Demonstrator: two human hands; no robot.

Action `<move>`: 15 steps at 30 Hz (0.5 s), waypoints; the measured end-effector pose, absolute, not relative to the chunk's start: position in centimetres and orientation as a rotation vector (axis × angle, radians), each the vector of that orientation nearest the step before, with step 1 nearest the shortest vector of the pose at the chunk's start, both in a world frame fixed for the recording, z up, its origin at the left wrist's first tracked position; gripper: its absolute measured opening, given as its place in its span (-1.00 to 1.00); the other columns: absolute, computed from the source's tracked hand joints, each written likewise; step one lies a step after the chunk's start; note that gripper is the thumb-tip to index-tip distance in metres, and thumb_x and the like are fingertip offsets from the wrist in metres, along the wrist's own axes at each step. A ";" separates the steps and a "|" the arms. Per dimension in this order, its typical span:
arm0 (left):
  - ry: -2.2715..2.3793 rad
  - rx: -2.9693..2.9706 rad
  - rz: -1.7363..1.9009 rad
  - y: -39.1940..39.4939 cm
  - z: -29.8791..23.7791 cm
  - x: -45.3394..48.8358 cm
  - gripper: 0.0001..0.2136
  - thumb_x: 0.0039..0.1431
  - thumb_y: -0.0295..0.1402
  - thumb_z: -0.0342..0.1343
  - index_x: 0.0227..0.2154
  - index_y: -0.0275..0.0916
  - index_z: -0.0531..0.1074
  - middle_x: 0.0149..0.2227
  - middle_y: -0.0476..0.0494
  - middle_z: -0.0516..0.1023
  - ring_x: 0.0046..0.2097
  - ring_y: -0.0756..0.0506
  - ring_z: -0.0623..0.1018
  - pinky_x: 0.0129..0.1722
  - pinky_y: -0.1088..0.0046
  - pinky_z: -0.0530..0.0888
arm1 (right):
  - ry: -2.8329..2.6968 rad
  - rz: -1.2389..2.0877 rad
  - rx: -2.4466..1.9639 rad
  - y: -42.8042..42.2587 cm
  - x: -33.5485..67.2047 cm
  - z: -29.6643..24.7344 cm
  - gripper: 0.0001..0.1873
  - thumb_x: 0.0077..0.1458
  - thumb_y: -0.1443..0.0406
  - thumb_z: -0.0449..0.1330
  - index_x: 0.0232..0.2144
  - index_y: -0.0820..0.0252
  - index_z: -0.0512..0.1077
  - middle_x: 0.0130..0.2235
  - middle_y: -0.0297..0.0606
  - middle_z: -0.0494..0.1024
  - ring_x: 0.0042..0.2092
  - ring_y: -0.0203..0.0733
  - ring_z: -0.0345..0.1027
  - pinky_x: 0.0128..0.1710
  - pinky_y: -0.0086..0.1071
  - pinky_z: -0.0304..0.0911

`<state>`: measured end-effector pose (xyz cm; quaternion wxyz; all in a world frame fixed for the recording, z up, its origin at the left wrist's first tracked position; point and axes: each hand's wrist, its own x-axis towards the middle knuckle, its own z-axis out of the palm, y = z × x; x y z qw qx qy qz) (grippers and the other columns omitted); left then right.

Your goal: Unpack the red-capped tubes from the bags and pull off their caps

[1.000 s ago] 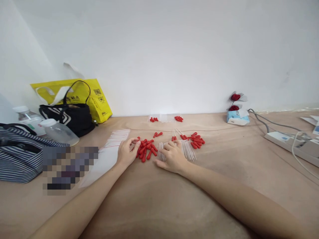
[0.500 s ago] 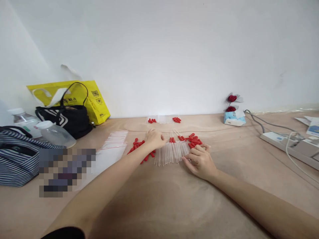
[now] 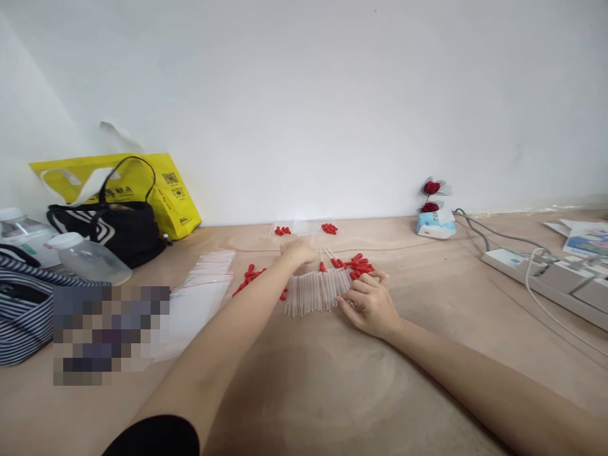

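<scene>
A row of thin clear tubes (image 3: 311,291) lies side by side on the table in front of me. My left hand (image 3: 298,251) reaches over the far left end of the row with its fingers bent together; what they hold is hidden. At the right end my right hand (image 3: 370,305) is closed, thumb and forefinger tips close together against the last tubes. Whatever sits between them is too small to make out. Red rubber bulbs (image 3: 361,263) lie beyond the right hand, and more red bulbs (image 3: 249,273) lie left of the row, partly behind my left forearm. A few droppers (image 3: 336,261) with red bulbs fitted lie behind the tubes.
Near the wall lies a clear bag (image 3: 306,228) with red bulbs at both ends. Flat plastic bags (image 3: 202,297) are left of my forearm. Farther left stand a yellow bag (image 3: 183,209), a black bag (image 3: 137,234) and bottles (image 3: 95,259). A power strip (image 3: 513,261) lies right.
My left hand has moved forward, away from me, past the tubes. Fewer bulb-fitted droppers show beside it. My right hand stays at the row's right end. The view has shifted slightly right.
</scene>
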<state>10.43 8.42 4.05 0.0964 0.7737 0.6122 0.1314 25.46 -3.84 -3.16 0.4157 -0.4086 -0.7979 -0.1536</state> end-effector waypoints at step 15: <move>1.169 3.398 0.979 -3.8 -0.1 0.6 -0.86 0.13 -0.45 -0.09 -0.43 -0.30 0.36 -0.41 -0.11 0.48 -0.35 -0.07 0.41 -0.34 0.41 0.29 | -2.044 -0.522 -0.846 -2.8 21.8 -3.2 -0.78 0.08 0.24 0.08 -0.19 0.08 0.37 -0.29 -0.34 0.51 -0.17 -0.24 0.26 0.00 -0.14 -0.24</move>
